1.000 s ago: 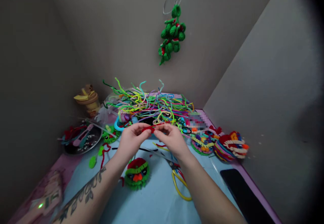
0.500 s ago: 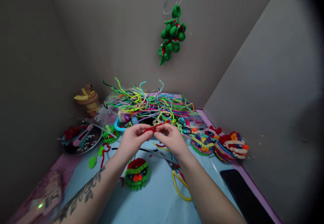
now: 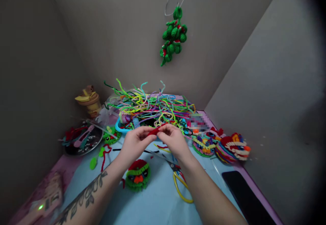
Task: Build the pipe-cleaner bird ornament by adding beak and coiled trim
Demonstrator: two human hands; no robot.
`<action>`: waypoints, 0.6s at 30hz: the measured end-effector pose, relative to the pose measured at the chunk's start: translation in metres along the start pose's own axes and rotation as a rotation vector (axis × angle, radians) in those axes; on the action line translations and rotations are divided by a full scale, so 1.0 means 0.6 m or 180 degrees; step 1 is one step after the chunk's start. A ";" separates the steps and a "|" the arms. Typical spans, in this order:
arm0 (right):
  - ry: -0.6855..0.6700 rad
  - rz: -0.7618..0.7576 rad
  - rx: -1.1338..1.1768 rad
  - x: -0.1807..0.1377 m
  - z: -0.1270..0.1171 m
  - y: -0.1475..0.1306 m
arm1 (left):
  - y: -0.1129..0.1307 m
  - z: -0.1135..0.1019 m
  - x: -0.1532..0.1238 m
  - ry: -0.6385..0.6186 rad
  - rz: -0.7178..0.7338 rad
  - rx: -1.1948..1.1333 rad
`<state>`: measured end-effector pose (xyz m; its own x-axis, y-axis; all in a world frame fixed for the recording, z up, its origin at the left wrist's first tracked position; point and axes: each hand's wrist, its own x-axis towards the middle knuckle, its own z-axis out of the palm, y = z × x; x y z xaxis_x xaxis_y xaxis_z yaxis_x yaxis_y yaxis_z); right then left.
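Between my two hands is a red pipe cleaner (image 3: 154, 131), held above the middle of the table. My left hand (image 3: 136, 140) pinches one end between thumb and fingers. The fingers of my right hand (image 3: 171, 138) are closed on the other end, their tips almost touching the left ones. Below the hands lies a round green and red pipe-cleaner bird face (image 3: 138, 175) with an orange beak. Scissors with yellow handles (image 3: 182, 187) rest beneath my right wrist.
A blue basket (image 3: 119, 126) heaped with colourful pipe cleaners (image 3: 152, 104) stands behind my hands. To the left are a metal bowl (image 3: 95, 142) and a glue gun (image 3: 48, 198). Finished pipe-cleaner pieces (image 3: 233, 147) and a black phone (image 3: 244, 191) lie right. Green ornaments (image 3: 174, 36) hang on the wall.
The red pipe cleaner has turned slightly between my fingertips and looks straighter and more compact. Both hands stay in nearly the same place.
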<state>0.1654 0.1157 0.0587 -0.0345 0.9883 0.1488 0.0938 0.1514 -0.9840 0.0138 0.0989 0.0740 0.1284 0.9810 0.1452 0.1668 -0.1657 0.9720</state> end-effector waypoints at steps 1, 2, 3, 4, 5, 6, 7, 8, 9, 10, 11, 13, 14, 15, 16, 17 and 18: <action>-0.0002 -0.0006 -0.0001 0.000 0.000 0.000 | 0.000 -0.001 0.001 -0.0015 0.0059 0.0031; -0.0012 -0.0004 -0.0004 0.000 -0.001 -0.001 | -0.001 -0.002 0.002 -0.0021 0.0114 0.0085; -0.0037 -0.0002 -0.0015 -0.001 -0.001 -0.002 | -0.001 -0.004 0.003 -0.0017 0.0156 0.0167; -0.0074 -0.0011 -0.0039 -0.002 -0.001 -0.003 | -0.001 -0.005 0.004 -0.0005 0.0182 0.0273; -0.0118 -0.0038 -0.0077 -0.003 -0.001 -0.003 | -0.002 -0.007 0.005 0.0013 0.0195 0.0394; -0.0164 -0.0080 -0.0119 -0.004 -0.001 -0.004 | -0.002 -0.009 0.005 0.0013 0.0208 0.0524; -0.0214 -0.0121 -0.0165 -0.005 0.000 -0.005 | -0.001 -0.011 0.006 -0.0008 0.0229 0.0656; -0.0254 -0.0157 -0.0216 -0.006 0.000 -0.005 | -0.001 -0.014 0.006 -0.0044 0.0259 0.0785; -0.0283 -0.0184 -0.0275 -0.006 0.000 -0.005 | 0.000 -0.016 0.006 -0.0097 0.0299 0.0913; -0.0300 -0.0198 -0.0344 -0.007 0.001 -0.004 | 0.000 -0.018 0.006 -0.0171 0.0347 0.1048; -0.0304 -0.0207 -0.0429 -0.007 0.002 -0.003 | 0.000 -0.020 0.005 -0.0250 0.0403 0.1185; -0.0283 -0.0226 -0.0610 -0.007 0.003 -0.002 | 0.001 -0.023 0.005 -0.0381 0.0520 0.1449; -0.0272 -0.0223 -0.0675 -0.007 0.004 -0.002 | 0.001 -0.024 0.005 -0.0436 0.0568 0.1563; -0.0274 -0.0206 -0.0706 -0.007 0.005 -0.002 | 0.002 -0.025 0.005 -0.0468 0.0601 0.1649; -0.0286 -0.0183 -0.0698 -0.007 0.006 -0.003 | 0.002 -0.025 0.005 -0.0477 0.0610 0.1686; -0.0310 -0.0168 -0.0654 -0.006 0.006 -0.003 | 0.004 -0.025 0.005 -0.0469 0.0597 0.1666; -0.0340 -0.0166 -0.0581 -0.005 0.006 -0.004 | 0.005 -0.025 0.005 -0.0447 0.0564 0.1589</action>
<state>0.1618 0.1121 0.0603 -0.1483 0.9727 0.1783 0.2673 0.2130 -0.9398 0.0001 0.1029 0.0803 0.3203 0.9166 0.2394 0.5700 -0.3884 0.7241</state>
